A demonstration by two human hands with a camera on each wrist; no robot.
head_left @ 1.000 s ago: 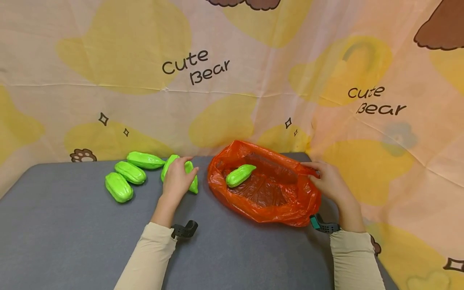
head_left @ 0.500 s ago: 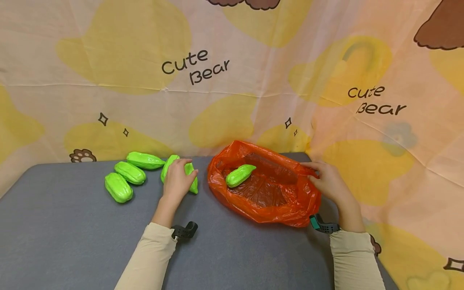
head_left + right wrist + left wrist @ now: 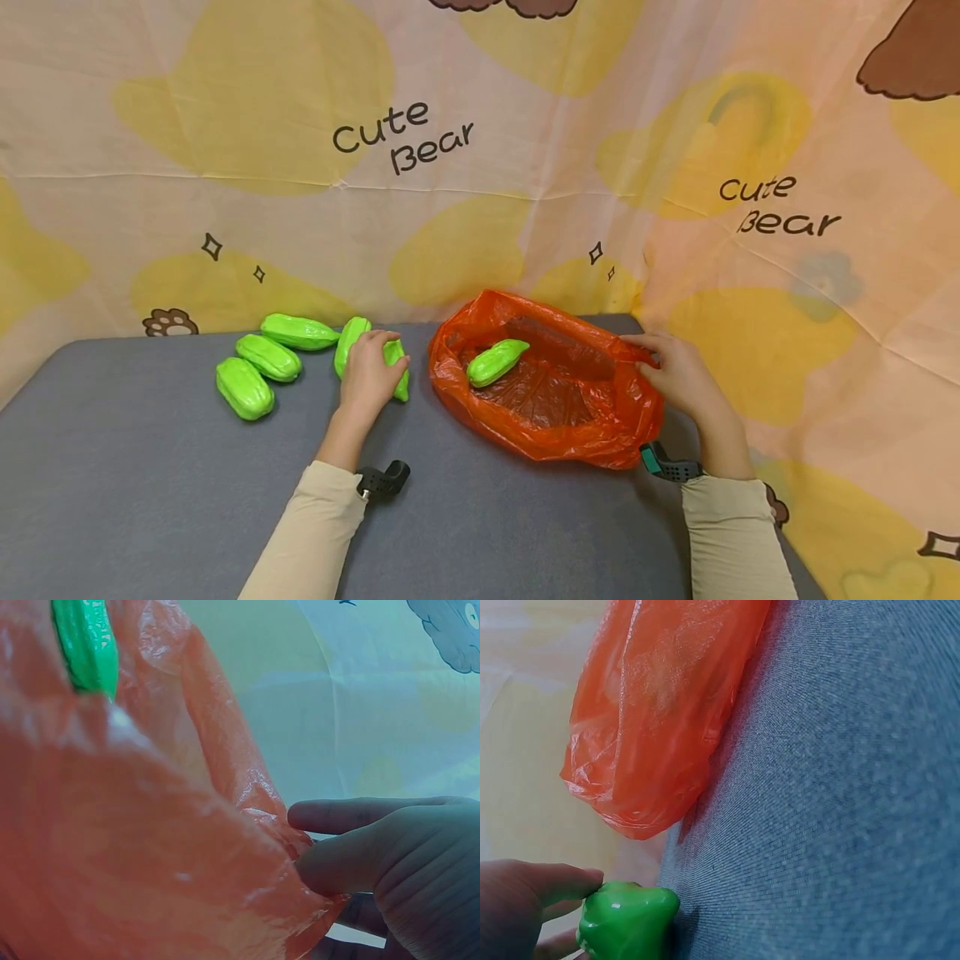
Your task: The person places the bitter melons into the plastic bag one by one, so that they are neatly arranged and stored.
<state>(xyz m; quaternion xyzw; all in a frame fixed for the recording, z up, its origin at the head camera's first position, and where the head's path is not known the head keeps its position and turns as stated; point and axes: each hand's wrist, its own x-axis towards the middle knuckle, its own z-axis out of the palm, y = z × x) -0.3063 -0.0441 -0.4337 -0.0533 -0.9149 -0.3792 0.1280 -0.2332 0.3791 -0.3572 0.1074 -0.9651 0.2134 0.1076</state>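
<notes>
My left hand (image 3: 371, 371) holds a glossy green ridged model vegetable (image 3: 398, 375) with a pointed end, just above or on the table. In the left wrist view, the thumb and fingers touch the sides of that vegetable (image 3: 627, 921). A second green piece (image 3: 349, 343) lies beside the hand, partly hidden by it. At the right, my right hand (image 3: 678, 375) pinches the rim of a red plastic bag (image 3: 480, 425), which lies with its mouth spread. Inside the bag rests one green piece (image 3: 497, 363). In the right wrist view, the thumb (image 3: 341, 862) presses the bag film.
Three more green pieces lie to the left: a front one (image 3: 245, 388), a middle one (image 3: 268, 357) and a back one (image 3: 298, 332). The grey table (image 3: 480, 533) meets a printed curtain (image 3: 300, 225) at its back and right.
My left hand has shifted very slightly to the right, and the green piece beside it has moved a little. The right hand and the bag stay in place.
</notes>
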